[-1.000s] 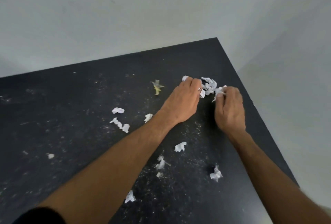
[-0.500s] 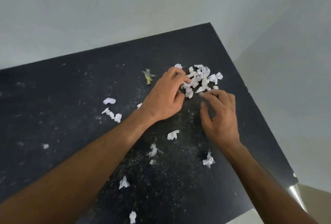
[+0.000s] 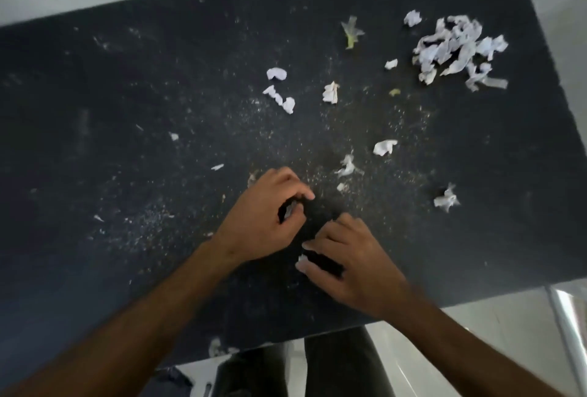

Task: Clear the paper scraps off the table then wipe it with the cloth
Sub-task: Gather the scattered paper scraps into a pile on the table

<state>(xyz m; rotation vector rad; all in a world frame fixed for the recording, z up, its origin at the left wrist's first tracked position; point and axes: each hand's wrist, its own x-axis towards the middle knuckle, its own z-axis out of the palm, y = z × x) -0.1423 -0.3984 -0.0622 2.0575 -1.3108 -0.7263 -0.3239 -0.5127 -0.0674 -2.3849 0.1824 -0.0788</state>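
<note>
Black and dusted with pale specks, the surface (image 3: pixel 133 85) fills most of the view, set against a light wall at the far side. Paper scraps lie scattered across it: a gathered heap of crumpled strips (image 3: pixel 459 50) at the far right corner; a yellowish-green scrap (image 3: pixel 352 33) to its left; a curled white scrap (image 3: pixel 276 73) and a jagged strip (image 3: pixel 279 99) near the middle, with a folded scrap (image 3: pixel 331 92) just beside them; further scraps at mid-right (image 3: pixel 384 146), (image 3: pixel 347 167); a crumpled one (image 3: pixel 446 199) nearer the right edge; and one (image 3: pixel 217 347) at the near edge. The person's left hand (image 3: pixel 266 222) rests low over the surface near its centre, fingers curled, with a small pale scrap (image 3: pixel 289 210) partly visible inside the curl, so its grip appears narrow and closed on that scrap. The right hand (image 3: pixel 346 260) lies just beside it, nearer the front edge, its fingers bent toward the left; a small white scrap (image 3: pixel 301 259) shows at the fingertips (image 3: pixel 306 245), touching them, though blur leaves it unclear whether the grip pinches the scrap or merely meets it. Both forearms reach in from the near edge, below which dark trouser legs (image 3: pixel 343 365) and a pale floor (image 3: pixel 495 326) are seen.
</note>
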